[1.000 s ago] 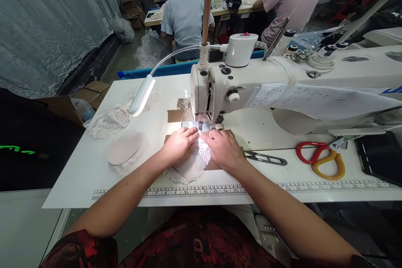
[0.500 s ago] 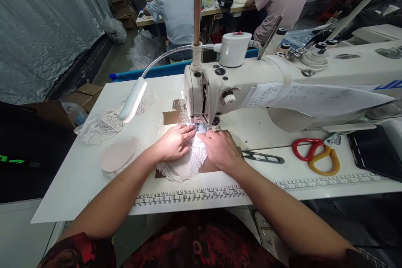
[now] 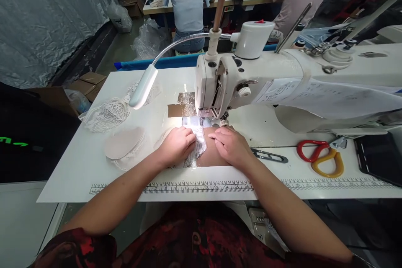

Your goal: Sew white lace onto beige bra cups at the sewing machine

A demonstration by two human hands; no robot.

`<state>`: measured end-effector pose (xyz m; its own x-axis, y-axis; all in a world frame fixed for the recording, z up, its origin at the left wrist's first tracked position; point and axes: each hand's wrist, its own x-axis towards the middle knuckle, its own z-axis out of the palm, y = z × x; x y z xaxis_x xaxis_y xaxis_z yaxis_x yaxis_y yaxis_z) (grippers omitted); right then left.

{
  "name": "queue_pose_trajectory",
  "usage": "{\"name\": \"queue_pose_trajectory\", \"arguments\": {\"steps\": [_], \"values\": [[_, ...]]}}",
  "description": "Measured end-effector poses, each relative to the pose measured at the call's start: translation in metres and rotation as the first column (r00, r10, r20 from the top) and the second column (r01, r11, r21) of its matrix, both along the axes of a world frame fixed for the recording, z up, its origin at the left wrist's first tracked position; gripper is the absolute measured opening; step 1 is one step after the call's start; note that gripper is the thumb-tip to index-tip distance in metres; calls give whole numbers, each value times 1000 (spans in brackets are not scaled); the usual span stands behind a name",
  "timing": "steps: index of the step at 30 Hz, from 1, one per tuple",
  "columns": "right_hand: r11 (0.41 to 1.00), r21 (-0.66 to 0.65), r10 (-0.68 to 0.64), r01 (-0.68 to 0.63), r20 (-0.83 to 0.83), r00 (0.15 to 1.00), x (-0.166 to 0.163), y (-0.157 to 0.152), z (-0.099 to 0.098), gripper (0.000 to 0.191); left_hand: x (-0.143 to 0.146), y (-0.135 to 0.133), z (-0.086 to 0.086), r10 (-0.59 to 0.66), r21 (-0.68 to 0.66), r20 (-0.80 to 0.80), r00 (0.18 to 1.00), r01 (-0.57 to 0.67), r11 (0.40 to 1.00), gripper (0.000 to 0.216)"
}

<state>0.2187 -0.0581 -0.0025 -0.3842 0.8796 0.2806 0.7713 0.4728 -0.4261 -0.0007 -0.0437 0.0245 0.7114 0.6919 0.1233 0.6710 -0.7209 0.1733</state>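
Observation:
A white lace piece [image 3: 199, 144] lies under the needle area of the sewing machine [image 3: 207, 86], lit by the lamp. On its left side, my left hand [image 3: 177, 144] is closed with bent fingers gripping the lace. My right hand [image 3: 232, 146] rests just right of the lace, its fingers stretched over the brown covering [image 3: 210, 157] on the machine bed. Nothing shows in that hand, and its fingertips are a little apart from the lace edge. Part of the lace is hidden beneath my left hand.
Oval pads with lace [image 3: 124, 142] and a lace heap [image 3: 108, 115] lie left. Thread snips [image 3: 270, 155], red-and-yellow scissors [image 3: 322, 157] and a black phone [image 3: 378, 157] lie right. A printed ruler [image 3: 201, 187] runs along the front edge. Two people sit at tables beyond.
My left hand has gone from lying flat by the needle to gripping the lace nearer me. My right hand has come off the lace, moving right. The camera view has shifted.

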Motion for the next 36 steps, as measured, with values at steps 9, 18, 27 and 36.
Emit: {"name": "queue_pose_trajectory", "arguments": {"steps": [9,18,27,36], "values": [[969,1,248,-248,15,969,2,-3,4,32,-12,4,-7,-14,-134,219,976,45,990,18],[922,1,376,-387,236,896,9,-5,10,31,-15,-1,-10,-197,-52,43,979,199,979,34],[932,-17,358,-363,216,909,8,-7,15,30,-12,-9,-10,-208,-20,-49,977,207,978,42],[936,-13,346,-351,192,918,7,-7,15,29,-13,-9,-12,-219,0,-53,974,219,976,41]]}}
